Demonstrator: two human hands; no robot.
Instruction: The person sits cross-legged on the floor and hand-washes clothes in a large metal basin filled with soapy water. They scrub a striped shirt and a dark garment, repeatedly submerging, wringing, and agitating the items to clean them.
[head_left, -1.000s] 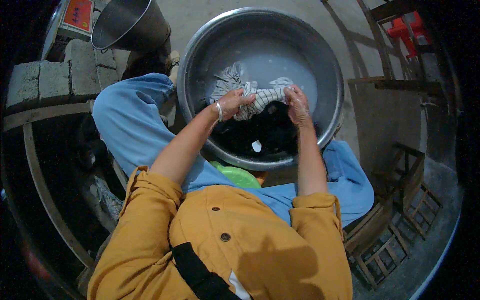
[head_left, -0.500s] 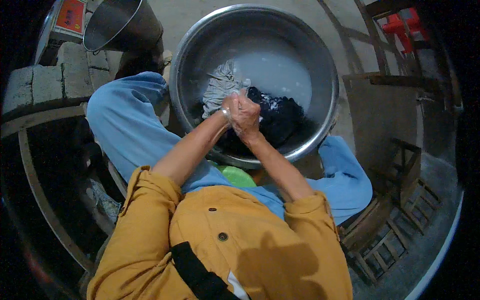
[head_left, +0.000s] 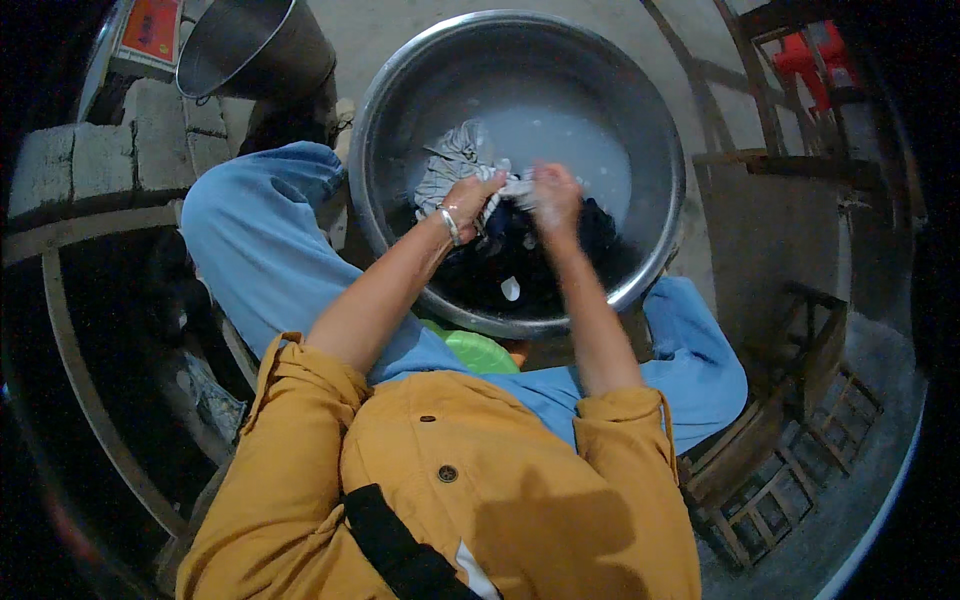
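The striped cloth [head_left: 452, 172] lies bunched in the metal basin [head_left: 520, 60], left of centre, with cloudy water [head_left: 560, 130] beyond it and the dark cloth [head_left: 590, 232] just beside it. My left fingers [head_left: 487, 187] are closed on it; my right fingers [head_left: 553, 178] curl at the far end of the short length between my hands, but they're blurred, so I can't tell whether they truly grip. To work this stretch well, I'd judge, the left should be the anchor while the right rubs one small fold, cloth against cloth rather than knuckles against it. I'd hold it low, inside the rim, so drips fall back in, and feed slack from the bunch on the left. Wet fabric could slip, or catch on the bracelet [head_left: 449, 226] at my left wrist
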